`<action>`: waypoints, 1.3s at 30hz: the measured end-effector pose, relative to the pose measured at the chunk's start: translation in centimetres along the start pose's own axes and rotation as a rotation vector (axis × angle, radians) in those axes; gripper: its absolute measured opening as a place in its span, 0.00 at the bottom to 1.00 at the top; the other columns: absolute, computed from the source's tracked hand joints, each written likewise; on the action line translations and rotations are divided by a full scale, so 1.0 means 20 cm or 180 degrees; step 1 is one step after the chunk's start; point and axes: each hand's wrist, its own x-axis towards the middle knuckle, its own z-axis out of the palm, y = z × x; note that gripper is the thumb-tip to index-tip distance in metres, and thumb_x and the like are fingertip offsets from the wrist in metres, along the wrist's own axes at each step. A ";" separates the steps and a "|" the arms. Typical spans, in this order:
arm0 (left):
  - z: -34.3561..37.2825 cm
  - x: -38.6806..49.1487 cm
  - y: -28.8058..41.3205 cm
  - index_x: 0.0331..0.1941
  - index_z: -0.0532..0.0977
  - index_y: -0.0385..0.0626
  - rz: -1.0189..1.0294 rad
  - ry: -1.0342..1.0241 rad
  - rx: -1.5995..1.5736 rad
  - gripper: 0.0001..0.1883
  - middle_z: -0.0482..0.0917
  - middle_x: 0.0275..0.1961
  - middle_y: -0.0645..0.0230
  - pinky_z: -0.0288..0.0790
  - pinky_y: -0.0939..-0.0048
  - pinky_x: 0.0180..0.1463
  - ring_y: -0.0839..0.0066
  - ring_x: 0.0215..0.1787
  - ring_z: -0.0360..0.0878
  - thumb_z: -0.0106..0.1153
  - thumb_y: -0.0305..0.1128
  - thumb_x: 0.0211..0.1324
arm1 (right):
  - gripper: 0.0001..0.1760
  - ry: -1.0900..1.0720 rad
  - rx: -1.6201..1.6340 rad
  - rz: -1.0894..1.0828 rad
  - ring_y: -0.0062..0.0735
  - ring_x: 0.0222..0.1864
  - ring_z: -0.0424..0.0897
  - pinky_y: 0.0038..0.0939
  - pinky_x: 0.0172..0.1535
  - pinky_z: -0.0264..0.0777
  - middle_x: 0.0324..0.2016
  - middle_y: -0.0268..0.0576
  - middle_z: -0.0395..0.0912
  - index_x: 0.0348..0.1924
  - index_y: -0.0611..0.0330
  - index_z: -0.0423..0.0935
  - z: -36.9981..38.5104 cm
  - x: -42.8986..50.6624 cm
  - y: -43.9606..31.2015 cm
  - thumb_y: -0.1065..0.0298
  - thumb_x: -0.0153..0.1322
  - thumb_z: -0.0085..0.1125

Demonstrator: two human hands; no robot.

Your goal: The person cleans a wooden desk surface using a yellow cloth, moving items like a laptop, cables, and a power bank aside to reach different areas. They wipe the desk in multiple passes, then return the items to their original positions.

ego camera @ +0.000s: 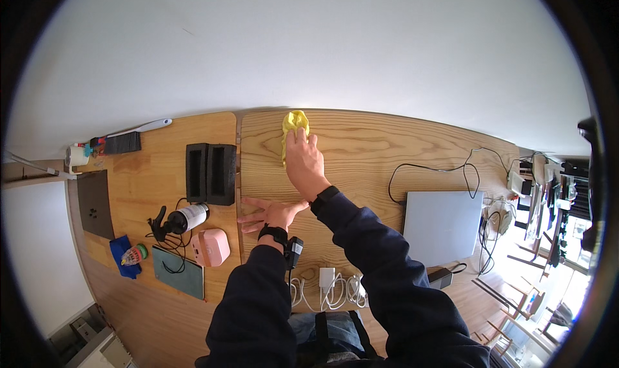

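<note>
A crumpled yellow cloth (296,120) lies at the far edge of the wooden table (358,145), close to the wall. My right hand (305,162) presses on it from above, fingers pointing away from me, so part of the cloth is hidden. Nearer to me, my left hand (271,214) rests flat on the same table with its fingers spread and nothing in it. Its fingertips reach the table's left edge, where a second, lighter table (164,136) adjoins. Both wrists wear black bands, and a small black device (293,253) sits beside the left one.
A closed grey laptop (442,228) with black cables stands right. White charger cables (338,290) lie at the near edge. On the left table are black foam blocks (197,174), a spray bottle (188,218), a pink box (217,247), a green notebook (179,273) and a brush (123,143).
</note>
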 end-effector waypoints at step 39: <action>-0.02 0.01 0.00 0.62 0.73 0.30 0.0156 -0.0125 0.0003 0.38 0.75 0.65 0.43 0.74 0.46 0.58 0.47 0.63 0.74 0.71 0.50 0.57 | 0.24 0.0045 0.0258 0.0035 0.60 0.55 0.75 0.44 0.47 0.84 0.55 0.56 0.71 0.56 0.67 0.71 0.00 0.02 0.01 0.80 0.66 0.62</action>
